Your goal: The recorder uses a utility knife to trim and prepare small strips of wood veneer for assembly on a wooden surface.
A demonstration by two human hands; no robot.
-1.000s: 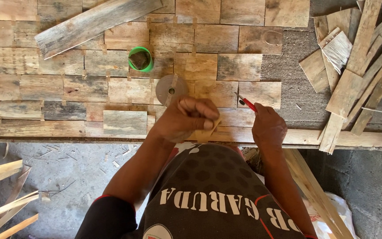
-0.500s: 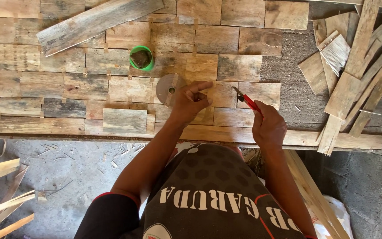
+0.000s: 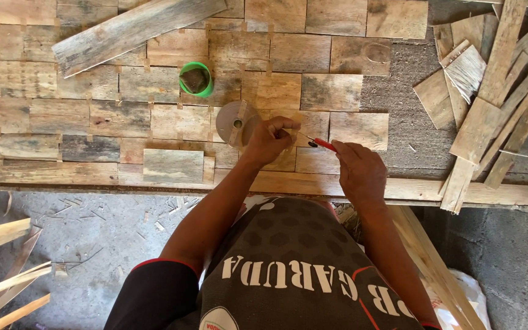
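At the middle of the head view, over a panel of weathered wooden tiles point(image 3: 154, 116), the person's two bare hands meet above the work. Left hand point(image 3: 270, 139) is curled with its fingers drawn together around something small near the tip of a thin tool; what it pinches is too small to tell. Right hand point(image 3: 359, 171), at four o'clock from the left one and just beside it, is closed around a red-handled tool point(image 3: 320, 143), whose slim shaft runs toward ten o'clock and reaches the left fingertips. Just at nine o'clock of the left hand lies a round grey disc point(image 3: 230, 121) with a hole in its middle, resting flat on the tiles with a small wooden strip leaning across it. Farther toward eleven o'clock stands a green-rimmed round container point(image 3: 195, 79), dark inside, well apart from both hands. A long grey plank point(image 3: 135, 30) lies slantwise across the tiles toward eleven o'clock. A long pale batten point(image 3: 398, 188) runs along the panel's near edge, under the right wrist. Toward two and three o'clock a loose heap of wooden offcuts point(image 3: 490, 91) sits on rough grey ground. Toward eight o'clock, thin wooden slats point(image 3: 1, 287) lie on the concrete floor amid shavings.
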